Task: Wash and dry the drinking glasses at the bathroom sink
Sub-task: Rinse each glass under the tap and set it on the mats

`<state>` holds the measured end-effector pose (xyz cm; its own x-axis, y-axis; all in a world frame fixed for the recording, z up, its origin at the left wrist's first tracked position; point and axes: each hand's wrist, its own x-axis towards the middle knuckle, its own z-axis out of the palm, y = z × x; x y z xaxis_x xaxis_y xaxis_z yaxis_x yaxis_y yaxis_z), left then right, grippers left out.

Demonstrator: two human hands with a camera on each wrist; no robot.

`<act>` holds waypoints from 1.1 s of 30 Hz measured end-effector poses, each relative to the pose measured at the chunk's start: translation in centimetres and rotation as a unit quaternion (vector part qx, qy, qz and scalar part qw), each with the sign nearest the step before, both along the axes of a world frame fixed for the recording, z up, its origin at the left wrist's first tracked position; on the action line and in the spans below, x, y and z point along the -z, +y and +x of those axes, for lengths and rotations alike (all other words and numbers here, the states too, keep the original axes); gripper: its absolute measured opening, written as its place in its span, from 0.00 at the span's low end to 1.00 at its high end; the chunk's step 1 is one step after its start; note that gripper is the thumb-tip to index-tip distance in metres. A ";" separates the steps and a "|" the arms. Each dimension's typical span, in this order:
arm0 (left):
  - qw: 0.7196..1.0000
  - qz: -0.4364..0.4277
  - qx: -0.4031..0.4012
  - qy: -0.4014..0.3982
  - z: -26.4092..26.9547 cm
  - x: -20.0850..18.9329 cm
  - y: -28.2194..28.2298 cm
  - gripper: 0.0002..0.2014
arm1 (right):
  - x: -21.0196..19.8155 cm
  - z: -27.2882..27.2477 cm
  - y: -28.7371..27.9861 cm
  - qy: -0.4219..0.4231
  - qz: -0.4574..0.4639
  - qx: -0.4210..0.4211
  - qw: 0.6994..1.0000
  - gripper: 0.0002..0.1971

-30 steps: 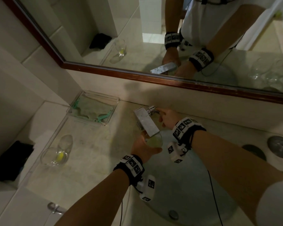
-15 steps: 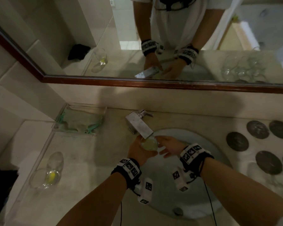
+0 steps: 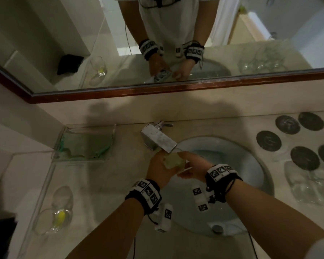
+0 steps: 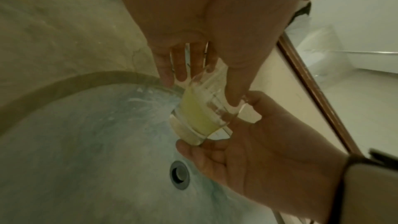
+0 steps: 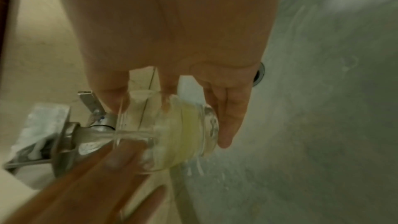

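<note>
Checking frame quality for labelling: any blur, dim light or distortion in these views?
Head view: dim, wide-angle bending of the mirror frame, hard shadows on the wall. Left wrist view: fairly sharp on the glass, muted light. Right wrist view: motion-blurred, the tap and right hand soft.

Clear tilted drinking glass [image 3: 173, 160] with yellowish liquid, under faucet [image 3: 158, 140]

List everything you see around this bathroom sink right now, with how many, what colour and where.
Glass in hand: one, clear with yellowish contents, under the faucet.
Faucet: one, silver, behind the basin.
Sink: one, pale blue-grey, centre.
Glasses on tray: two, clear, one holding something yellow, left counter.
Glass tray: one, clear, green-edged, left of the faucet.
Coasters: at least six, dark, right counter.
Mirror: one, brown frame, above.
Left hand: holds the glass.
Right hand: touches its base.
</note>
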<state>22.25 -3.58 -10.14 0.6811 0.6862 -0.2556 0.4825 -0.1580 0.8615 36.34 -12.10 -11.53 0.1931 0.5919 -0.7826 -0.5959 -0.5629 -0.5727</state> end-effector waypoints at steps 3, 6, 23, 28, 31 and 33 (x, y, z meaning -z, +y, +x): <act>0.988 0.140 0.041 0.056 -0.7 0.2 0.4 0.19 | -0.1 0.0 -0.1 -0.017 -0.011 0.020 1.000 0.15; 0.945 0.267 0.132 0.138 -1.0 0.2 0.6 0.23 | -0.3 0.0 -0.2 -0.021 -0.014 0.029 0.999 0.15; 0.888 0.247 0.294 0.254 1.9 -0.7 1.0 0.23 | -0.4 -0.1 1.2 -0.136 -0.005 -0.073 0.988 0.23; 0.902 0.177 0.337 0.202 2.8 -0.7 1.3 0.13 | -0.6 0.1 1.2 -0.139 0.004 -0.055 0.989 0.18; 0.915 0.162 0.325 0.173 2.6 0.1 1.5 0.23 | -0.5 0.5 1.0 -0.160 0.014 -0.068 0.985 0.17; 0.897 0.215 0.339 0.186 2.4 0.5 1.5 0.28 | -0.7 0.5 0.7 -0.170 0.013 -0.078 0.982 0.18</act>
<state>24.64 -2.04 -10.60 0.9014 0.2368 -0.3624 0.3916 -0.8028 0.4496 36.88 -11.37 -10.85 0.3453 0.6541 -0.6730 -0.2761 -0.6146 -0.7390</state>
